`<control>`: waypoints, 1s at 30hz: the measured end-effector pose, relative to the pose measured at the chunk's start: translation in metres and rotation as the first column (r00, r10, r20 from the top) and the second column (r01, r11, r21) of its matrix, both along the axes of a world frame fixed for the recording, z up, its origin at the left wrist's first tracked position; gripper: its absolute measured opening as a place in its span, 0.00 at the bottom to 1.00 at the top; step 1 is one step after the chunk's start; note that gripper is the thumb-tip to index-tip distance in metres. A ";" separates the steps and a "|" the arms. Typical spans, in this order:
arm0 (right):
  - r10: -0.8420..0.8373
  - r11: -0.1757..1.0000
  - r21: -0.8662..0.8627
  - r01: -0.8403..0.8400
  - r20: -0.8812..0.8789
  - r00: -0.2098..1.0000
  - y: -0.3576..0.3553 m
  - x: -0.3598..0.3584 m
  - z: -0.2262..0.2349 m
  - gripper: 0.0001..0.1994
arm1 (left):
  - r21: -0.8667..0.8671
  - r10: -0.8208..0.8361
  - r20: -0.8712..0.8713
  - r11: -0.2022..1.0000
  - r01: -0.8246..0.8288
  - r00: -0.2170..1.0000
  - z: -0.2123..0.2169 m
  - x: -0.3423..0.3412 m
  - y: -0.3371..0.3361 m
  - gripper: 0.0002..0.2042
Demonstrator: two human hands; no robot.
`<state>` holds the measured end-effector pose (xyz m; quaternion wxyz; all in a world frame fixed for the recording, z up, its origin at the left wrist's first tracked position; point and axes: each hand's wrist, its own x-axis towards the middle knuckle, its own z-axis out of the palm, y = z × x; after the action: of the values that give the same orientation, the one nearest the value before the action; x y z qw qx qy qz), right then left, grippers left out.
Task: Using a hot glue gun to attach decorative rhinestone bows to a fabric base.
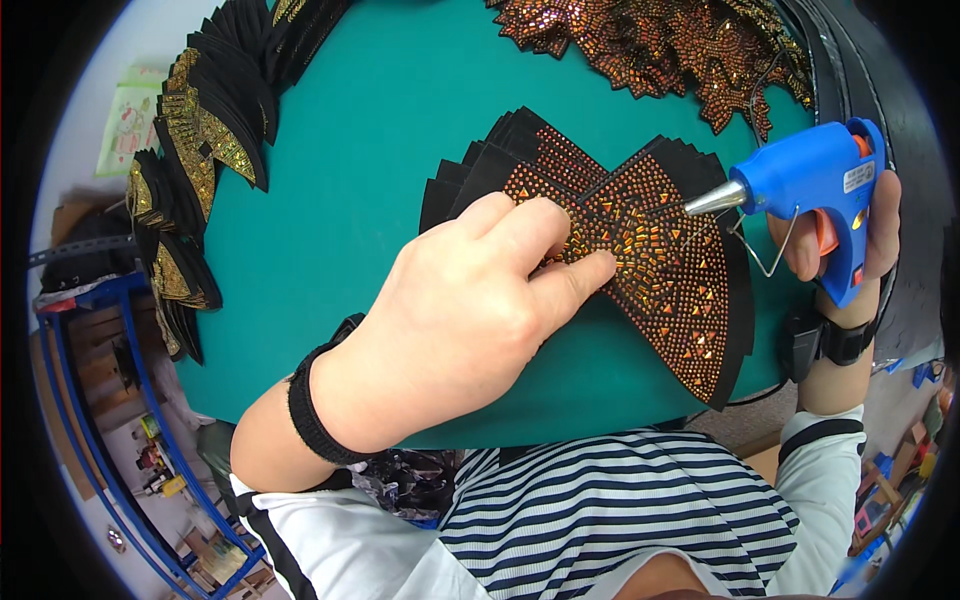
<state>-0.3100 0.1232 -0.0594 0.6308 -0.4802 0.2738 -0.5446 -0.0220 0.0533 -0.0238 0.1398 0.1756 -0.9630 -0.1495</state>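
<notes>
On the green table lies a bow-shaped stack of black pieces (675,270), set with copper and orange studs. My left hand (470,280) is closed over its middle, fingers curled and thumb pressed down against the studs. What lies under the fingertips is partly hidden. At the right, my right hand (885,225) is wrapped round a blue glue gun (810,170), with a finger at its orange trigger. The metal nozzle points left, just above the right wing of the stack. A bent wire stand hangs below the gun's barrel.
Overlapping black pieces with gold studs (200,130) line the table's left side. A pile of copper-studded pieces (660,50) lies at the far right. Dark cables (835,60) run along the right edge. A blue shelf frame (135,370) stands left of the green table (330,250).
</notes>
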 end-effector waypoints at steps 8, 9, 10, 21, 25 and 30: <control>-0.001 1.000 0.019 0.001 -0.016 1.000 0.002 -0.002 0.000 0.37 | -0.040 -0.009 0.007 0.999 0.009 1.000 -0.003 -0.001 0.001 0.17; -0.001 1.000 0.019 0.001 -0.015 1.000 0.001 -0.002 0.000 0.37 | -0.043 -0.012 0.012 0.999 0.012 1.000 -0.003 -0.001 0.001 0.17; 0.014 1.000 0.014 -0.014 -0.012 1.000 0.000 -0.002 0.001 0.37 | -0.046 -0.014 0.017 0.999 0.015 1.000 -0.003 -0.001 0.001 0.17; -0.059 0.998 0.004 0.059 -0.038 0.998 0.003 0.002 0.001 0.37 | -0.046 -0.024 0.044 0.999 0.026 0.999 -0.001 -0.003 0.001 0.17; 0.008 1.000 -0.005 -0.008 -0.024 1.000 -0.001 0.001 0.001 0.37 | -0.039 -0.018 0.051 0.999 0.020 0.999 -0.002 0.001 0.001 0.17; -0.033 0.999 -0.038 0.031 -0.054 0.998 -0.001 0.003 0.003 0.37 | 0.006 -0.019 -0.039 1.000 0.020 0.999 0.004 0.007 -0.003 0.18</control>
<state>-0.3067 0.1221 -0.0562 0.6051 -0.5020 0.2884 -0.5465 -0.0154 0.0507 -0.0202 0.1564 0.1636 -0.9613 -0.1571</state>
